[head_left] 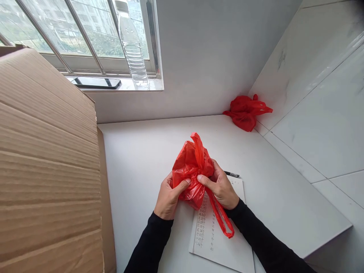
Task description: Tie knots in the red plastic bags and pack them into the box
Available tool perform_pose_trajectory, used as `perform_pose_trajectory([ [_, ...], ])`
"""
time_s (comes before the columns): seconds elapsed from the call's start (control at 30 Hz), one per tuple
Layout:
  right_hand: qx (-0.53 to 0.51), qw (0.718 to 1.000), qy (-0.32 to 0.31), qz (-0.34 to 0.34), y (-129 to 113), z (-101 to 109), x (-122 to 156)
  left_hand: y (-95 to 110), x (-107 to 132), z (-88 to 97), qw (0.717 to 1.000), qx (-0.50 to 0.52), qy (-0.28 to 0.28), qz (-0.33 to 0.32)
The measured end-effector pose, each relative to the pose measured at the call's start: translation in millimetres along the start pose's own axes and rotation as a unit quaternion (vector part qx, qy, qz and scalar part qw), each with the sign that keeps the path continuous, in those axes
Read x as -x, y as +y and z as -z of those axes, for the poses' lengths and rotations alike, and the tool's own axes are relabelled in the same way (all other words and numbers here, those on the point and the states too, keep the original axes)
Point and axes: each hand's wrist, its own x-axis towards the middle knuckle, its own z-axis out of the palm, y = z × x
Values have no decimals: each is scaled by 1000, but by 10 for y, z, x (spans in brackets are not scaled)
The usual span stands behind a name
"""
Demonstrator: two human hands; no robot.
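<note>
A red plastic bag (186,163), gathered or knotted at its middle, is held between both hands above the white tabletop. My left hand (170,196) grips its left side, thumb pressed on the front. On the right side, my right hand (220,185) closes round the bag with its thumb near the gathered part. One handle loop stands up at the top; the other hangs down to the lower right. What the bag contains is hidden. Beneath it lies a notebook (224,242) with handwritten rows of numbers, partly covered. A black pen (231,174) lies at the notebook's top edge.
A large cardboard box (51,170) stands along the left. Another red plastic bag (246,113) rests in the back right corner by the tiled wall. On the windowsill are a phone (96,82) and a clear water bottle (133,53). The table's edge (328,242) drops off at lower right.
</note>
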Motion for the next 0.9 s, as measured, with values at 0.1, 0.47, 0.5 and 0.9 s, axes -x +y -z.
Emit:
perform_pose_trajectory([
  [0.1, -9, 1000, -23, 1, -15, -9, 8, -22, -12, 27, 1000, 10, 21, -2],
  [0.47, -12, 998, -67, -1, 24, 13, -19, -40, -4, 19, 996, 78, 50, 16],
  [0.5, -15, 998, -54, 6, 19, 15, -22, -33, 7, 16, 996, 73, 35, 22],
  [0.9, 6, 999, -41, 16, -5, 8, -7, -45, 2, 38, 1000, -7, -8, -18],
])
